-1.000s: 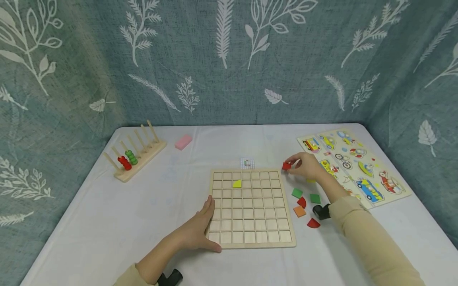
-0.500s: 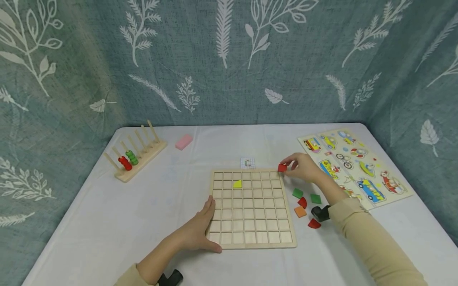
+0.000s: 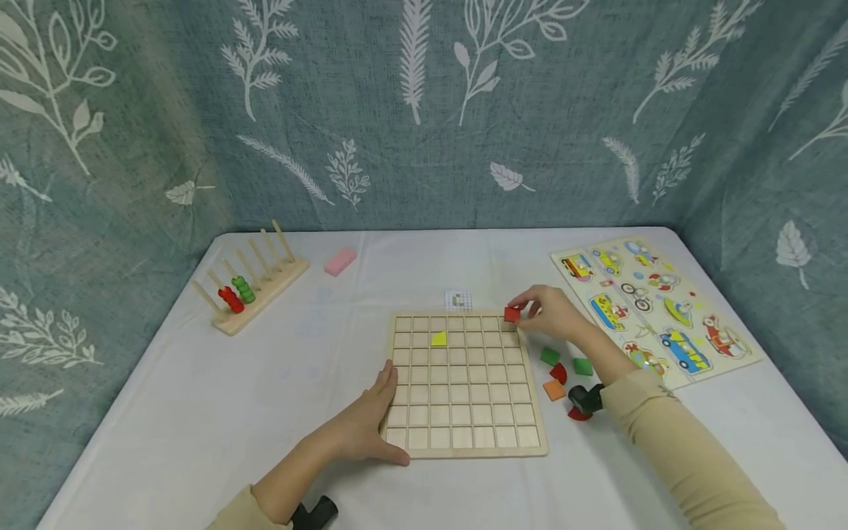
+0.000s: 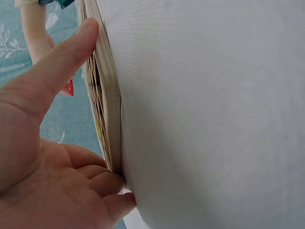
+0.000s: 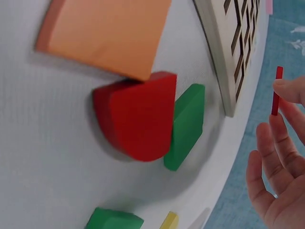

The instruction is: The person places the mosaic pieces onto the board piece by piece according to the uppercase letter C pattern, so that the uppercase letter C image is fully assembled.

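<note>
A wooden grid board (image 3: 461,453) lies in the middle of the table in the head view. One yellow piece (image 3: 439,338) sits in a cell of its upper part. My left hand (image 3: 361,427) rests against the board's near left corner, thumb and fingers spread along the edges; the left wrist view shows the thumb (image 4: 71,55) and fingertips touching the wooden rim (image 4: 110,90). My right hand (image 3: 553,313) pinches a thin red square tile (image 3: 512,314) between thumb and fingers over the board's far right corner. From the right wrist, the red tile (image 5: 277,90) appears edge-on.
Right of the board lie green (image 3: 550,356), orange (image 3: 554,390) and red (image 3: 559,373) pieces. A vehicle picture puzzle (image 3: 662,309) is beyond them. A small patterned card (image 3: 458,300), pink block (image 3: 340,262) and peg rack (image 3: 265,294) with red and green beads stand farther back.
My right hand has moved left with the red tile, from beside the board's far right corner to over it. My left hand stays at the board's edge.
</note>
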{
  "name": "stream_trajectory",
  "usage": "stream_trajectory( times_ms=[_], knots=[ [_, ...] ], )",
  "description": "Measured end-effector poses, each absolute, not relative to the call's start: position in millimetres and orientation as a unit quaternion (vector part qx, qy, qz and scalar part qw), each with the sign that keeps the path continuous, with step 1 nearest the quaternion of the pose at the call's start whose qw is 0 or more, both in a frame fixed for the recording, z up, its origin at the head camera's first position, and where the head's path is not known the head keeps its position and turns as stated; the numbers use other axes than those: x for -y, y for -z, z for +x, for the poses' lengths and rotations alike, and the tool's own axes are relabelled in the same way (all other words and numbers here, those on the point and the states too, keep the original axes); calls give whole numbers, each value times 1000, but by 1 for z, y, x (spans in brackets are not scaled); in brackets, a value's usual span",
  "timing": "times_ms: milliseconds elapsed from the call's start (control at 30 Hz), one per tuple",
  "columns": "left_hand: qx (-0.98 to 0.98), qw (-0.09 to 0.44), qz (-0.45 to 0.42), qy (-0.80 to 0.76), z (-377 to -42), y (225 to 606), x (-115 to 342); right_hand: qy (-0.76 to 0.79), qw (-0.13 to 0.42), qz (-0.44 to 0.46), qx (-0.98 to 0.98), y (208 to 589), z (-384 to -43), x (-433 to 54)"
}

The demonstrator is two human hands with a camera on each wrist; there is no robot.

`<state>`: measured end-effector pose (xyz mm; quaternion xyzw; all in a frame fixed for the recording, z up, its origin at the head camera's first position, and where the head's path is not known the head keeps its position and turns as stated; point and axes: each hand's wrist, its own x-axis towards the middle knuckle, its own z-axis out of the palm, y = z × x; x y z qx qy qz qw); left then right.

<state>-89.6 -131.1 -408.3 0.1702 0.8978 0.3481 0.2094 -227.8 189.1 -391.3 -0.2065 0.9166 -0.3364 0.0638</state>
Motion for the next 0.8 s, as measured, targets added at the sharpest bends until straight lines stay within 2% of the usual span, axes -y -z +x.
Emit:
stream_trajectory(
  times_ms=[800],
  knots=[
    [-893,204,173,-363,-89,407,131,344,68,-248,-903,391,-222,-163]
  ],
)
